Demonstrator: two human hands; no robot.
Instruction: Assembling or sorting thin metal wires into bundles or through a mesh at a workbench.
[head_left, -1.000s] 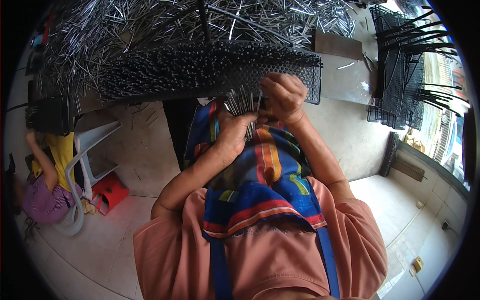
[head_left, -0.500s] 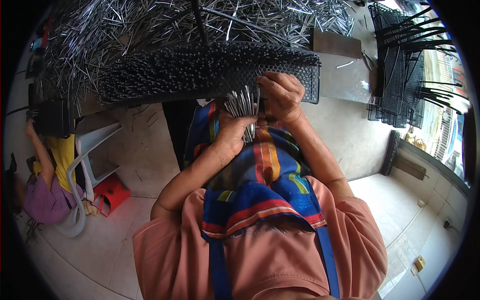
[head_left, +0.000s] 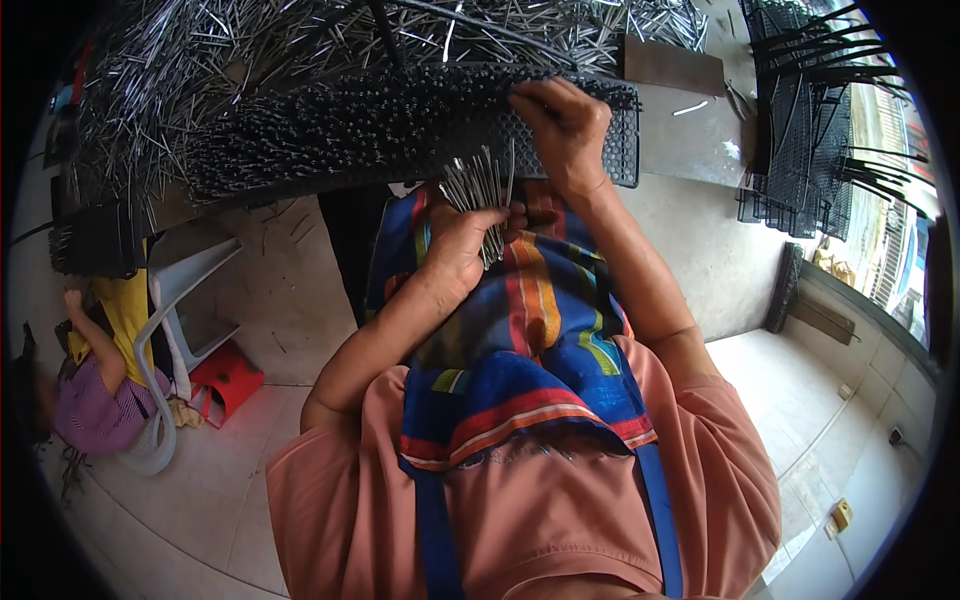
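My left hand (head_left: 458,248) is closed round a bundle of thin grey metal sticks (head_left: 474,184), held upright over my lap, just before a long black rack. One stick stands a little apart, at the bundle's right side. The black perforated rack (head_left: 622,150) is filled with upright dark sticks over its left and middle. Rows of open holes show at its right end. Over that part my right hand (head_left: 568,125) is raised with its fingertips pinched together, near the edge of the filled rows. What they hold, if anything, is hidden.
Behind the rack lies a large heap of loose metal sticks (head_left: 250,50). A brown plate (head_left: 675,68) rests on the table at right, with black mesh racks (head_left: 800,150) beyond. At left, another person (head_left: 100,400) sits by a grey chair (head_left: 150,420) and a red box (head_left: 228,385).
My right hand has moved up and away from the bundle, over the rack. My left hand still grips the sticks. The other person's arm at left has lowered.
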